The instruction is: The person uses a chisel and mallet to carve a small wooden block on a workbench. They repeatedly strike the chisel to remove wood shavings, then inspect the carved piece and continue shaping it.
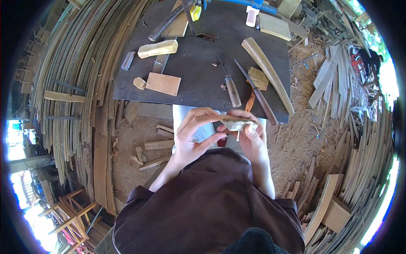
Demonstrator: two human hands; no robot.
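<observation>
Over lap, just off near edge of dark bench (194,82), small wood piece (235,123) is held up. Done so far, by look: nail-like pin (237,136) set in piece. Remaining, as judged: pin left proud, head end pointing down toward body; depth can't be read. Chisel (234,94) left unused on bench. Right hand (255,142): piece pinched at right end, thumb on near face. Left hand (192,133): palm turned inward, fingers arched to piece's left end, thumb below; thumb contact can't be told.
</observation>
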